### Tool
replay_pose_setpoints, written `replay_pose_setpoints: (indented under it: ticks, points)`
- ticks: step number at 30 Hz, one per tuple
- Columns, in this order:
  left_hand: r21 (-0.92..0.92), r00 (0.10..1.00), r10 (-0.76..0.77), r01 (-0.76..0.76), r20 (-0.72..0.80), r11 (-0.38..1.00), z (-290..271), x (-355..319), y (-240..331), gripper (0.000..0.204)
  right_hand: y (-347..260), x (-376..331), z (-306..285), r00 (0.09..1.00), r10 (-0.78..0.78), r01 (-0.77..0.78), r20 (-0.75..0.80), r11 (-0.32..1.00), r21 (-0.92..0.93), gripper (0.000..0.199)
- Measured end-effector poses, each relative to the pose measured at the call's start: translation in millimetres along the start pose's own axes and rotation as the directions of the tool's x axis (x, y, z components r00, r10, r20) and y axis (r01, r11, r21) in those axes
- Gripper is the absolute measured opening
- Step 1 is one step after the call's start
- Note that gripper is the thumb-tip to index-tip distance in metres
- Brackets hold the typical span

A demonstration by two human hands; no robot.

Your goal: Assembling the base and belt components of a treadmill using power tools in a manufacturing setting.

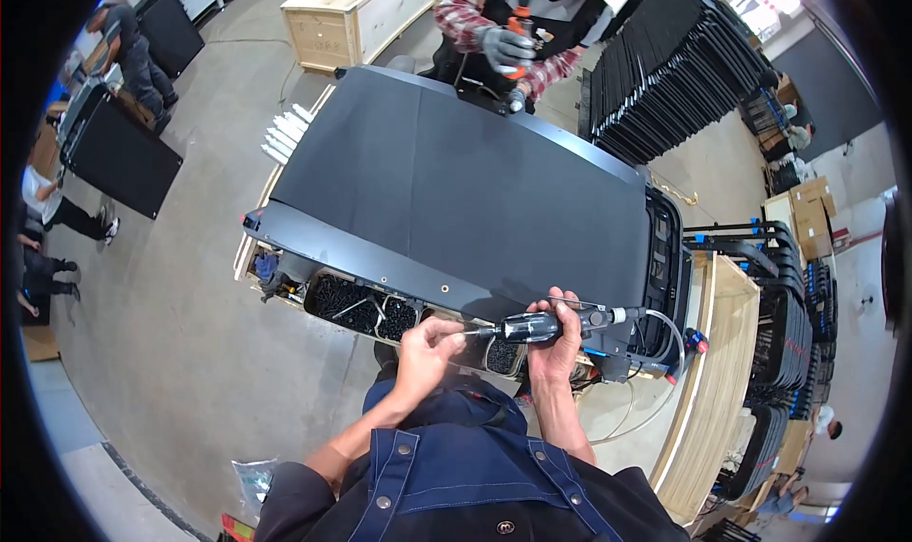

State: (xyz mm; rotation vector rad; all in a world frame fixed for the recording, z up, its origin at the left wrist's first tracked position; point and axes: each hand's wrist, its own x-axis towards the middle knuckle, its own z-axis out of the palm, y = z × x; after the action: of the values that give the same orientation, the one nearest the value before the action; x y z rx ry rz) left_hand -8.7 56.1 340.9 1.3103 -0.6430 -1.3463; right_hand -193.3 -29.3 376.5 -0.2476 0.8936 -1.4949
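My right hand [555, 348] is wrapped round a black and grey air screwdriver [530, 328], which lies level and points left. At its tip, the thumb and fingers of my left hand [426, 354] are pinched round the end of the thin bit [473, 333]. Whether a screw sits between those fingertips cannot be made out. Just beyond both hands lies a long black treadmill deck [475, 190], with a grey side rail [356, 253] along its near edge. Bins of black screws [353, 304] stand below that rail, close to my left hand.
Across the deck a co-worker's gloved hand [506, 48] holds an orange power driver [519, 31]. A pale hose [676, 338] loops from my tool at the right. A wooden crate [698, 390] stands right of me, and stacked black panels [665, 72] rise at the far right.
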Motion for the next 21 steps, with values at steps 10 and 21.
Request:
replay_pose_setpoints:
  ticks: [10, 21]
  points:
    - [-0.804, 0.86, -0.291, 0.5, 0.418, 0.323, -9, 56, -34, 0.03, 21, -2, 73, 0.845, -0.225, 0.409, 0.486, 0.856, -0.315, 0.046]
    - [-0.295, 0.902, -0.43, 0.423, 0.043, 0.857, -10, 40, -50, 0.046, 55, 30, 125, 0.432, 0.341, 0.525, 0.835, 0.657, -0.541, 0.034]
